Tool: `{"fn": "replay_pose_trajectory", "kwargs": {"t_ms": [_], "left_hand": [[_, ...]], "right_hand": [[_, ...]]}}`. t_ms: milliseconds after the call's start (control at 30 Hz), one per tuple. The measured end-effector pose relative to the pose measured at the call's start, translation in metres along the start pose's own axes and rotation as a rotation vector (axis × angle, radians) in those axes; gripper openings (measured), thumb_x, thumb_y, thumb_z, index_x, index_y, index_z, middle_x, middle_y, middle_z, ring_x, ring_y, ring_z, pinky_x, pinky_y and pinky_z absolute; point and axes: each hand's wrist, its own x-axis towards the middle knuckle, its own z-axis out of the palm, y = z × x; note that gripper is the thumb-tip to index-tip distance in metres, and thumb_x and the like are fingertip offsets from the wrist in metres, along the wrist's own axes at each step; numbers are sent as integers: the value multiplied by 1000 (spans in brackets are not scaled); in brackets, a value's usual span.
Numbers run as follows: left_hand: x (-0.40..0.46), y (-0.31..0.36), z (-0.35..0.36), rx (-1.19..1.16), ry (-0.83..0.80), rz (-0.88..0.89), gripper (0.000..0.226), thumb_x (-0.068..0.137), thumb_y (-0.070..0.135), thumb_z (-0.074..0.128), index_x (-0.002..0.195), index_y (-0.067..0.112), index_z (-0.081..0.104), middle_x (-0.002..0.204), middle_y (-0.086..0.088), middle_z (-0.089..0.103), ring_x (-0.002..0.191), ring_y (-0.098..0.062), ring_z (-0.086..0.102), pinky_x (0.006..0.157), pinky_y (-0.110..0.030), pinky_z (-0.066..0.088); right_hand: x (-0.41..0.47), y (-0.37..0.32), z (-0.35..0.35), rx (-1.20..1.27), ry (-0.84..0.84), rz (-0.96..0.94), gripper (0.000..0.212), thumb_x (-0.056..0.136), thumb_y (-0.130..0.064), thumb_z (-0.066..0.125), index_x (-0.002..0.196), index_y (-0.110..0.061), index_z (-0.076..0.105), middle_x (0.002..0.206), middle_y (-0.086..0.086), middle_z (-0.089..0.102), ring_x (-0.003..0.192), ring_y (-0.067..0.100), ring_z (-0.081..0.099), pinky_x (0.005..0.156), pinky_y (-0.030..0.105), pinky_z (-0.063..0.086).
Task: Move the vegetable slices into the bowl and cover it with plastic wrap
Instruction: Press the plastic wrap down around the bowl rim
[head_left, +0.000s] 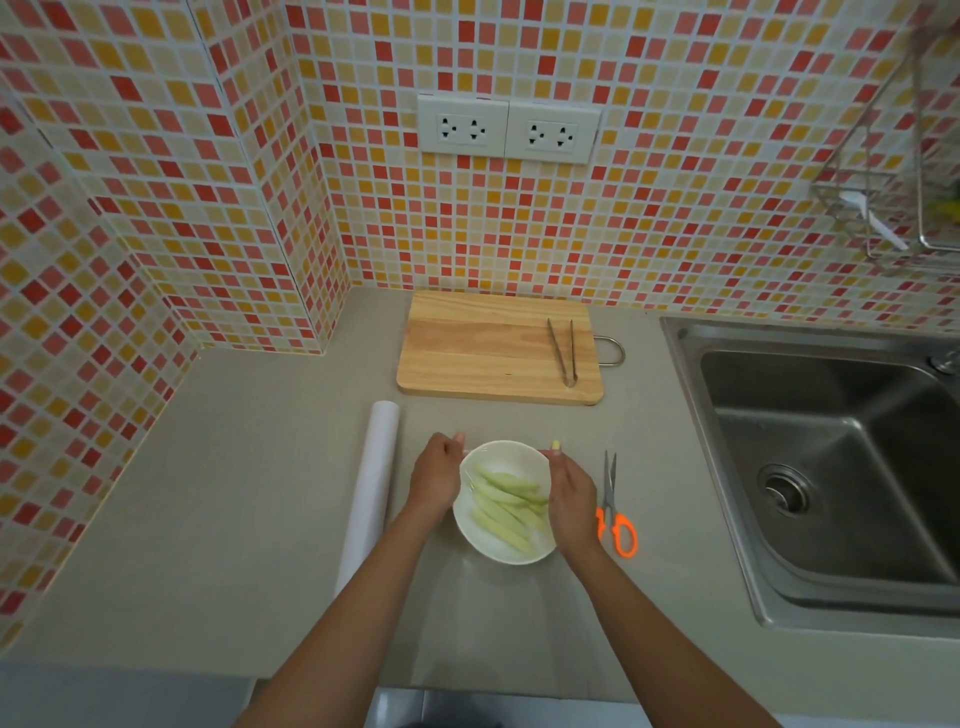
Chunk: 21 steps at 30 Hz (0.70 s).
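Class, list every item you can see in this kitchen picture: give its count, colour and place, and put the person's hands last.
bowl: one, white, counter, between the hands
vegetable slices: several, pale green, in the bowl
plastic wrap roll: one, white, left of the bowl
scissors: one, orange handles, right of the bowl
cutting board: one, wooden, by the wall
tongs: one, metal, on the board
sink: one, steel, right
sockets: two plates, white, wall
wire rack: one, metal, upper right
left hand: at the bowl's left rim
right hand: at the bowl's right rim
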Motion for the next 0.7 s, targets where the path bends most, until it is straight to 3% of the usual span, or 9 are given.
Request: {"fn": "replay_pose_trajectory", "kwargs": {"t_ms": [200, 333, 433, 533, 633, 700], "left_hand": [[3, -5, -9, -180, -69, 92, 31, 100, 27, 46, 73, 14, 38, 67, 2, 42, 61, -10, 41, 57, -21, 34], [0, -14, -7, -224, -10, 96, 29, 98, 24, 51, 73, 12, 42, 68, -2, 47, 62, -11, 44, 49, -10, 34], [-2, -17, -3, -234, 56, 84, 20, 93, 23, 58, 80, 9, 50, 77, -7, 54, 72, -17, 51, 58, -14, 41], [-6, -16, -3, -261, 204, 117, 15, 82, 12, 72, 87, 9, 58, 90, -7, 59, 79, -18, 55, 70, -26, 46], [-14, -15, -3, -336, 212, 127, 7, 80, 6, 71, 76, 9, 68, 79, -2, 69, 72, -15, 61, 65, -23, 48], [-18, -15, -2, -380, 183, 99, 16, 88, 16, 66, 74, 12, 73, 75, -1, 74, 72, -14, 66, 63, -20, 52]], "right_hand": [[1, -2, 0, -50, -1, -39, 38, 100, -23, 45, 85, 8, 62, 72, 8, 53, 70, 12, 47, 58, 19, 38], [0, -3, 2, -52, -7, -41, 45, 100, -24, 44, 85, 16, 56, 70, 12, 47, 69, 15, 43, 61, 27, 36], [2, -3, 5, -5, 8, -1, 46, 100, -27, 45, 85, 13, 61, 69, 22, 51, 71, 18, 48, 66, 31, 39], [3, -2, 9, 54, 22, 101, 46, 99, -37, 45, 86, -2, 72, 77, 13, 69, 75, 18, 62, 72, 33, 50], [4, -1, 11, 68, 24, 121, 50, 98, -41, 46, 84, 0, 71, 72, 9, 66, 72, 18, 60, 70, 33, 49], [3, -2, 11, 74, 34, 116, 49, 98, -40, 45, 84, -1, 71, 72, 13, 66, 74, 18, 60, 71, 33, 48]]}}
